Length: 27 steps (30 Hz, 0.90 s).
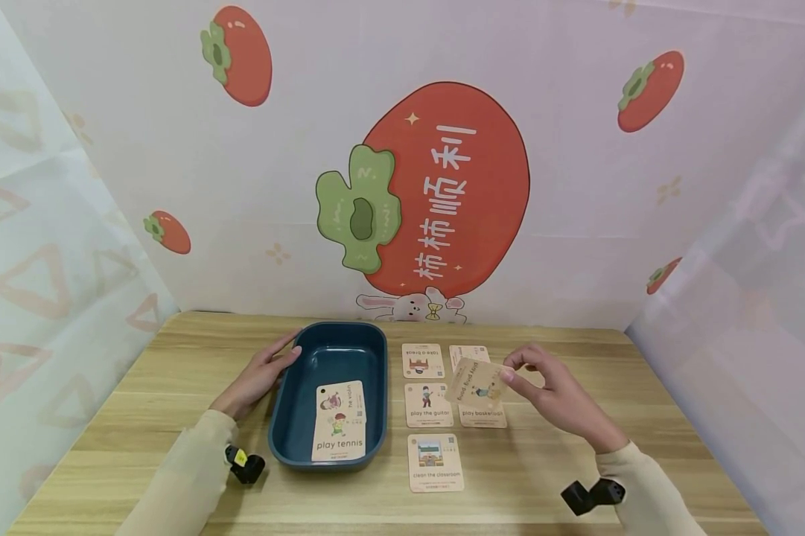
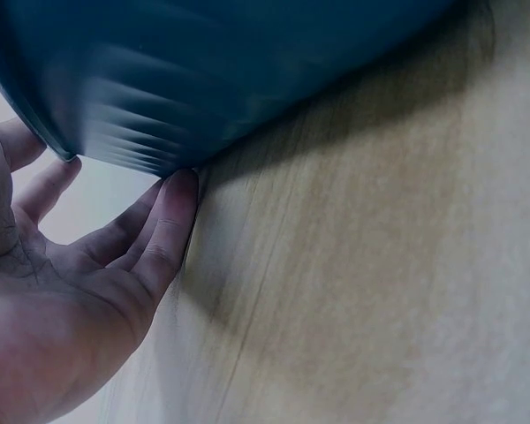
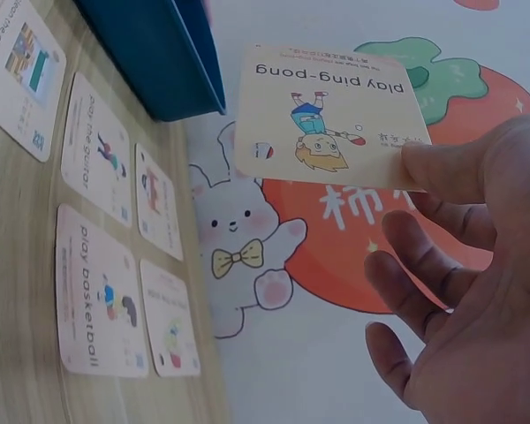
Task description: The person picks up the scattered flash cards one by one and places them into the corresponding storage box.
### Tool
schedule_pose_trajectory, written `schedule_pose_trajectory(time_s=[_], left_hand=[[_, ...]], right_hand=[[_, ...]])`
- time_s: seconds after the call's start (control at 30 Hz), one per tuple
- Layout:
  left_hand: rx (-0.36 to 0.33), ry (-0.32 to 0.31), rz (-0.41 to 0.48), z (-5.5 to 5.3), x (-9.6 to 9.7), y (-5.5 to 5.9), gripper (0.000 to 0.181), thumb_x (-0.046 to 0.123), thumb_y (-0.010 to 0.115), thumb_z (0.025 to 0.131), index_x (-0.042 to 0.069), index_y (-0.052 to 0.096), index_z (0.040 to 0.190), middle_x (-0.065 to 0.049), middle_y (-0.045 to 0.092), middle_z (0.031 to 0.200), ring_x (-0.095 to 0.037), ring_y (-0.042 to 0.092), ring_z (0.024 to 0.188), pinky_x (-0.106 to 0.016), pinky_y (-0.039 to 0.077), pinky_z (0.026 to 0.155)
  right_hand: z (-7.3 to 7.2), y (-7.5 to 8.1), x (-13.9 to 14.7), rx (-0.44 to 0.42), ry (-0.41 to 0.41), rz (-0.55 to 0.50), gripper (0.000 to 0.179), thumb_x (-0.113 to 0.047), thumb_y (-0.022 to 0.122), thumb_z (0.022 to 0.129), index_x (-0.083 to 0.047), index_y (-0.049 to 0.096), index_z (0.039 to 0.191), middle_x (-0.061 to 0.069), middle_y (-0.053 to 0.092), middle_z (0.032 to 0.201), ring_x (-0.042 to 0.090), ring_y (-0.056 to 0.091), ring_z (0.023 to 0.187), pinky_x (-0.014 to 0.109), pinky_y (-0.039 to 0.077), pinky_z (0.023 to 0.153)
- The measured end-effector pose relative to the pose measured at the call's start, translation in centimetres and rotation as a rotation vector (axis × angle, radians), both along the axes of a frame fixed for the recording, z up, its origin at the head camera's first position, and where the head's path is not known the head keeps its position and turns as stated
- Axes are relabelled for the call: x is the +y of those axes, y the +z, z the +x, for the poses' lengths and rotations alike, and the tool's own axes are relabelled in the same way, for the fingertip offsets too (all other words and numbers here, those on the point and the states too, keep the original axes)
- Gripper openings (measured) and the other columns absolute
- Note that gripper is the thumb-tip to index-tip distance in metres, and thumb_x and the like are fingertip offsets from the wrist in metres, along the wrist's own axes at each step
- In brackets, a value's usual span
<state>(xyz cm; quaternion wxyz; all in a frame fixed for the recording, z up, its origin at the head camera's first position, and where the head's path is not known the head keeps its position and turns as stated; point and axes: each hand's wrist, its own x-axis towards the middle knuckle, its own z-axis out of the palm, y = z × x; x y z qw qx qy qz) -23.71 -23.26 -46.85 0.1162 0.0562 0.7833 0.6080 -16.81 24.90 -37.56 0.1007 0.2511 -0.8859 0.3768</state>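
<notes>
Between thumb and index finger, my right hand (image 1: pixel 556 391) pinches a "play ping-pong" card (image 3: pixel 327 115), raised over the cards on the table. Beneath it lie a "play basketball" card (image 3: pixel 102 300) and another card (image 1: pixel 469 352), both partly covered in the head view. My left hand (image 1: pixel 261 376) rests at the far left corner of a dark blue bin (image 1: pixel 276 424), thumb on the rim and fairly straight fingers (image 2: pixel 172 221) against its outside near the base. Inside the bin, a "play tennis" card (image 1: pixel 339 435) overlaps a violin card (image 1: pixel 348 397).
Just right of the bin lie a "take a break" card (image 1: pixel 423 360), a "play the guitar" card (image 1: pixel 429 406) and a "clean the classroom" card (image 1: pixel 436 462). The wooden table (image 1: pixel 549 476) meets a printed backdrop (image 1: pixel 576 223) at its back edge.
</notes>
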Motion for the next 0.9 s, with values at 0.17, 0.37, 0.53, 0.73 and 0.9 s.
schedule_pose_trajectory(time_s=[0.17, 0.37, 0.53, 0.73, 0.9], left_hand=[[-0.006, 0.007, 0.007, 0.0, 0.0, -0.1, 0.066, 0.047, 0.049, 0.106, 0.025, 0.024, 0.163, -0.026, 0.038, 0.156, -0.041, 0.052, 0.132, -0.051, 0.049, 0.102], [0.003, 0.002, 0.012, 0.1, -0.1, 0.0, 0.066, 0.046, 0.049, 0.107, 0.023, 0.023, 0.164, -0.028, 0.039, 0.155, -0.041, 0.054, 0.13, -0.05, 0.051, 0.101], [0.004, 0.002, 0.007, 0.1, 0.0, 0.0, 0.066, 0.045, 0.048, 0.107, 0.022, 0.023, 0.164, -0.027, 0.039, 0.155, -0.04, 0.054, 0.13, -0.049, 0.051, 0.1], [0.008, 0.001, -0.003, 0.0, 0.0, 0.0, 0.068, 0.047, 0.049, 0.107, 0.022, 0.022, 0.164, -0.026, 0.035, 0.158, -0.043, 0.05, 0.134, -0.054, 0.048, 0.103], [0.004, 0.003, -0.01, 0.0, 0.0, -0.1, 0.068, 0.047, 0.049, 0.106, 0.023, 0.022, 0.164, -0.025, 0.031, 0.161, -0.044, 0.046, 0.137, -0.057, 0.044, 0.106]], right_hand=[[-0.4, 0.0, -0.8, -0.015, -0.034, -0.019, 0.007, -0.017, 0.067, 0.1, -0.012, 0.069, 0.096, -0.005, 0.061, 0.101, 0.014, 0.058, 0.101, 0.042, 0.047, 0.092], [-0.7, -0.1, -1.9, -0.014, -0.043, -0.059, 0.006, -0.015, 0.068, 0.1, -0.013, 0.068, 0.094, -0.003, 0.062, 0.103, 0.016, 0.058, 0.102, 0.049, 0.048, 0.091], [-1.0, -0.5, -2.7, -0.015, -0.035, -0.097, 0.005, -0.014, 0.068, 0.099, -0.013, 0.068, 0.094, -0.003, 0.062, 0.102, 0.016, 0.058, 0.101, 0.05, 0.05, 0.089], [-1.4, -0.8, -3.7, -0.038, -0.01, -0.13, 0.006, -0.015, 0.068, 0.1, -0.011, 0.068, 0.095, -0.001, 0.061, 0.105, 0.018, 0.058, 0.102, 0.047, 0.051, 0.09], [-1.6, -0.9, -4.8, -0.04, 0.003, -0.163, 0.005, -0.014, 0.069, 0.099, -0.01, 0.068, 0.095, 0.004, 0.064, 0.11, 0.02, 0.058, 0.106, 0.048, 0.052, 0.09]])
